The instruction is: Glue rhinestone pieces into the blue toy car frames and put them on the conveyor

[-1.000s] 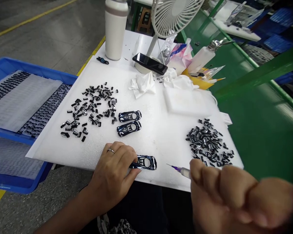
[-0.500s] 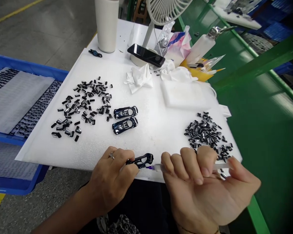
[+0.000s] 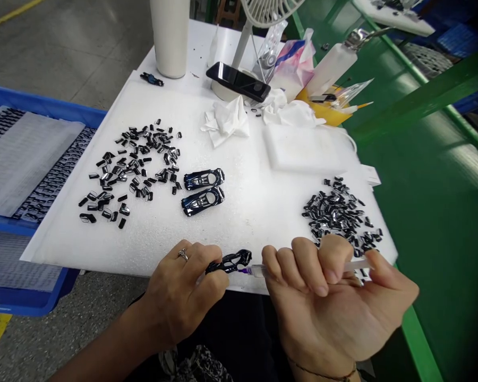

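My left hand [image 3: 189, 292] pinches a dark toy car body [image 3: 235, 260] at the table's front edge. My right hand [image 3: 330, 297] is wrapped round a clear syringe [image 3: 258, 271], thumb against its rear end. The syringe's purple tip touches or nearly touches the car body; which one is too small to tell. Two glossy dark blue car bodies, an upper one [image 3: 204, 179] and a lower one [image 3: 203, 201], lie side by side on the white table. Small black parts [image 3: 133, 164] are scattered at the left, and a denser pile of black parts [image 3: 336, 212] lies beyond my right hand.
A blue crate [image 3: 59, 103] stands left of the white table [image 3: 151, 239]. Toward the back are a white cup [image 3: 170, 37], a fan [image 3: 269, 8], a phone [image 3: 238, 81], crumpled tissue [image 3: 228, 121], a foam block [image 3: 305, 148], a spray bottle [image 3: 332, 68] and a yellow container [image 3: 329, 112].
The view has shifted slightly. Both hands keep their grips, and the syringe tip stays at the car body. My right thumb is a little closer to the fingers.
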`<state>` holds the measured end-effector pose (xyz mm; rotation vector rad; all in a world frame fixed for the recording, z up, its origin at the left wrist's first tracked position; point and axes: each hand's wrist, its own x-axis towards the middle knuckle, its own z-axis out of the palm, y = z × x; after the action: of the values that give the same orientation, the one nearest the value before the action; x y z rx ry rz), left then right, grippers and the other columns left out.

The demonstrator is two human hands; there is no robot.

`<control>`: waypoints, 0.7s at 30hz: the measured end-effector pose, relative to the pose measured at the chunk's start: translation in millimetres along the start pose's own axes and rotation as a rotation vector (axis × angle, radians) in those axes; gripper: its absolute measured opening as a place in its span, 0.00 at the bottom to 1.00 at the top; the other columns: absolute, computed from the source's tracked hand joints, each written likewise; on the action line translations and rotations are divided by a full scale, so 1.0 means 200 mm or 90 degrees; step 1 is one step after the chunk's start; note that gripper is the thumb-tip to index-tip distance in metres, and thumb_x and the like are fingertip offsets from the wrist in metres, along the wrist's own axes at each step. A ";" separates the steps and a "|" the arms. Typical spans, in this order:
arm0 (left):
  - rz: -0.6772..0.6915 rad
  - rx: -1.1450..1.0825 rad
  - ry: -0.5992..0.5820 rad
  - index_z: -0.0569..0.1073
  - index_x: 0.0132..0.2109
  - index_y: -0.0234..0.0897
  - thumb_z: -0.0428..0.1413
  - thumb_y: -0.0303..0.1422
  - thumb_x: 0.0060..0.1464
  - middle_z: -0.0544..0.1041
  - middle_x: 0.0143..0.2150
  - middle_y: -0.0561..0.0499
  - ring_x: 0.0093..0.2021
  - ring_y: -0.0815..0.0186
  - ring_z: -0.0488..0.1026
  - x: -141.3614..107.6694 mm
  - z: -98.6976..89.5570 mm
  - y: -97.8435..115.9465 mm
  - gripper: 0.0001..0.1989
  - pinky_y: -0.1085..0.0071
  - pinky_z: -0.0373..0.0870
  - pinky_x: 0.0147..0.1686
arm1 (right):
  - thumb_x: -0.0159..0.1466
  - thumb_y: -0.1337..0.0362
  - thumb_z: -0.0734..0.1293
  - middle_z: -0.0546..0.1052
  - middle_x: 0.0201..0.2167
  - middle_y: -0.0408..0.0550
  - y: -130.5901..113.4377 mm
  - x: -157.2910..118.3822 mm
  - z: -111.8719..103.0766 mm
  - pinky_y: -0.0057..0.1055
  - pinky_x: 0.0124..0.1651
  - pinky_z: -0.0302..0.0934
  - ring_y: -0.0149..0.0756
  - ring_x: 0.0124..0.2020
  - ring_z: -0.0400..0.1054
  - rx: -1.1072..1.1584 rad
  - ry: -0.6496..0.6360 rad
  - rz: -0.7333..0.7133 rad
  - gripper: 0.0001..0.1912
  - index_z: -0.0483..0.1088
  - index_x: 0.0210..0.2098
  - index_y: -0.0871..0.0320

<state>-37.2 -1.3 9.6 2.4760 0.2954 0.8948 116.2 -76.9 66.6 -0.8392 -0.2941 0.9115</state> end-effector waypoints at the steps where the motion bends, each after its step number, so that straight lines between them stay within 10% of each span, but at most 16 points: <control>1: 0.004 0.000 0.007 0.61 0.38 0.33 0.51 0.13 0.52 0.66 0.42 0.46 0.32 0.70 0.61 0.00 0.00 0.00 0.13 0.70 0.62 0.31 | 0.61 0.51 0.59 0.46 0.11 0.37 0.00 0.00 0.00 0.28 0.22 0.46 0.25 0.14 0.39 0.009 0.017 0.010 0.26 0.49 0.17 0.60; 16: 0.012 0.008 0.017 0.61 0.36 0.32 0.54 0.12 0.50 0.67 0.41 0.45 0.32 0.70 0.62 0.00 0.00 0.00 0.13 0.69 0.63 0.30 | 0.62 0.50 0.59 0.46 0.11 0.37 -0.01 -0.02 0.00 0.28 0.23 0.47 0.24 0.15 0.40 -0.038 -0.002 -0.021 0.25 0.52 0.17 0.60; 21: 0.040 0.035 0.022 0.64 0.38 0.31 0.53 0.14 0.53 0.68 0.41 0.43 0.33 0.67 0.62 0.00 -0.01 0.00 0.11 0.67 0.65 0.30 | 0.63 0.46 0.58 0.58 0.14 0.41 -0.02 -0.12 0.02 0.33 0.25 0.55 0.29 0.17 0.54 -0.327 -0.153 -0.122 0.24 0.62 0.20 0.57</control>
<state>-37.8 -0.9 11.7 2.5354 0.2581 0.9695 102.2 -94.7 75.3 -1.1495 -0.8286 0.7652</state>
